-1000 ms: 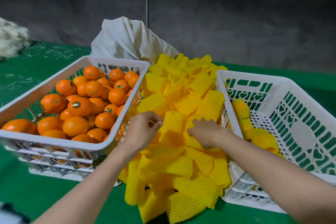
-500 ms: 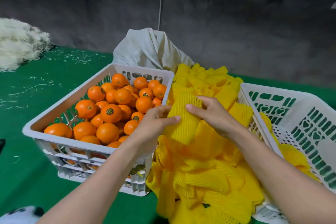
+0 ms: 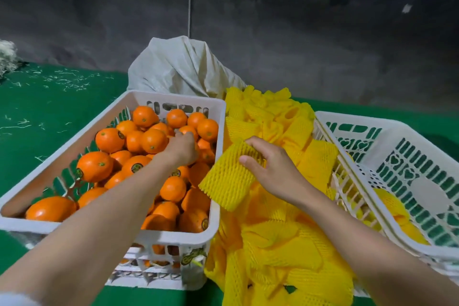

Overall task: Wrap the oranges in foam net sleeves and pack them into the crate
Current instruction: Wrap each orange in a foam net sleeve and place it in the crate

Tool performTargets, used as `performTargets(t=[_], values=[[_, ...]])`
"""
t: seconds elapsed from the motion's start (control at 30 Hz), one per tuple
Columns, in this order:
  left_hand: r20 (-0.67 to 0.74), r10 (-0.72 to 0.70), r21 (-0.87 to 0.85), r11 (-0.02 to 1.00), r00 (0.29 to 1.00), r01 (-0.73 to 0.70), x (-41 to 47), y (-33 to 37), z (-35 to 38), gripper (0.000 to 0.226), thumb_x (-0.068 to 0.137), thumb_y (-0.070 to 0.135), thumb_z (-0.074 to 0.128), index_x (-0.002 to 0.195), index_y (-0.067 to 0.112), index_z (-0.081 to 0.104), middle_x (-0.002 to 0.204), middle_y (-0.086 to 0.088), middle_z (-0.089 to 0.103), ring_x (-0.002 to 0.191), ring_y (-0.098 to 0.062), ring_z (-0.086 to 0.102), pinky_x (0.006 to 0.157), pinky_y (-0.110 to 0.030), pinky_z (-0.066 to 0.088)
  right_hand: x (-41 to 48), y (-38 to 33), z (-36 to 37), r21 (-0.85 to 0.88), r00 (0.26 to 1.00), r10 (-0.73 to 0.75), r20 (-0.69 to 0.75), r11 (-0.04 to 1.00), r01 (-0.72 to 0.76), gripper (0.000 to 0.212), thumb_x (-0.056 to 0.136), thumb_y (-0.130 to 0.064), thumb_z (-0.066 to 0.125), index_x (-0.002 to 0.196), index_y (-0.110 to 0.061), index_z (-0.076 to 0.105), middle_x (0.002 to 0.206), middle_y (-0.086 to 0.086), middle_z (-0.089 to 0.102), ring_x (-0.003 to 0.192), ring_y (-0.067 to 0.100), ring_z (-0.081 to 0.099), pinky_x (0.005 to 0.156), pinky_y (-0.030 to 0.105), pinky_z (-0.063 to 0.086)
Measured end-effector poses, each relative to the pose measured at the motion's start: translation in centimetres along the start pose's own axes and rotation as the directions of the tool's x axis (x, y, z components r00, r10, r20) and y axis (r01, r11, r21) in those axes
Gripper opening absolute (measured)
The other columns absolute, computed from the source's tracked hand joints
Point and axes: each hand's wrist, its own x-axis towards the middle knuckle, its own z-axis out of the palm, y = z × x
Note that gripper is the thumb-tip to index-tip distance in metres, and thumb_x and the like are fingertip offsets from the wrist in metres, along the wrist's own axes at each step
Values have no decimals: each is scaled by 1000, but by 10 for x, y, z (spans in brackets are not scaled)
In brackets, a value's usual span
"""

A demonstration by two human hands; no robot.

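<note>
**Middle packed, room at the left and in the right crate**

The left crate [image 3: 173, 97] is heaped with oranges [image 3: 94, 166] packed tight nearly to its rim. The left hand [image 3: 182, 148] and its forearm cross the crate's near right part. A pile of sleeves [image 3: 285, 243] fills the whole gap between the two crates, and the right hand [image 3: 275, 171] pinches one sleeve [image 3: 228, 181] above it. A sack [image 3: 178, 69] blocks the back. The right crate [image 3: 360, 119] is mostly open inside, with wrapped oranges [image 3: 391, 202] low along its left wall. Left of the crates the counter [image 3: 49, 112] offers open surface, strewn with thin shreds.
</note>
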Motion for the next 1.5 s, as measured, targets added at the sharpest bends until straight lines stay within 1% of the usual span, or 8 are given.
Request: performTargets(t=[0.23,0.43,0.6,0.7,0.87,1.13,1.37,1.5], values=[[-90,-45,151,987,995,59,23,-11,28,55,87,23,63,134,15,36,123,-24,48,117,-43,44,92,-46,45,-14,1,-20,77,996,93,8,993,-93,17,92,-10,57,99,5,58,94,26,60,90,39,57,79,53,43],[-251,-140,-404,914,958,28,5,-6,-9,59,72,31,77,126,20,54,101,-7,56,93,-27,54,71,-38,47,-20,6,-22,93,993,120,9,988,-120,19,91,-7,59,86,11,53,78,26,51,70,25,46,69,46,38],[20,80,-997,72,997,14,-40,36,-50,32,86,10,61,111,30,59,125,-6,47,107,-31,54,65,-39,57,-22,12,-25,342,972,231,47,910,-233,6,88,7,52,89,12,56,82,20,63,79,29,61,72,36,46],[90,258,-987,-105,962,121,-70,63,-47,40,79,8,51,112,29,60,124,-9,51,103,-33,56,63,-37,55,-26,10,-27,571,955,285,83,772,-280,19,75,-1,51,89,9,58,63,-4,64,63,5,59,62,15,43],[197,294,-959,-141,935,246,-102,110,-30,50,70,24,57,120,17,58,116,-15,63,97,-33,60,91,-47,46,-38,14,-35,821,900,430,74,486,-300,27,75,6,50,91,-7,68,76,-4,69,71,5,64,66,16,49],[208,190,-955,-175,960,241,-127,152,0,57,68,12,63,124,7,56,97,-19,66,83,-30,63,74,-39,52,-63,20,-50,858,939,281,199,412,-306,26,76,5,38,87,-6,59,71,2,63,69,12,58,66,23,48],[275,128,-925,-235,953,299,-135,177,14,31,93,-3,42,116,12,57,70,-9,62,42,-8,61,37,-16,46,-69,22,-61,666,942,278,191,668,-332,37,86,16,36,80,-14,58,71,-8,60,68,3,53,63,16,41],[245,180,-911,-294,953,289,-138,178,23,32,90,3,49,117,18,57,92,-14,63,64,-19,67,59,-29,53,-75,28,-62,499,955,290,-70,839,-219,42,86,15,47,75,-23,61,57,-12,58,51,-5,48,52,10,34]])
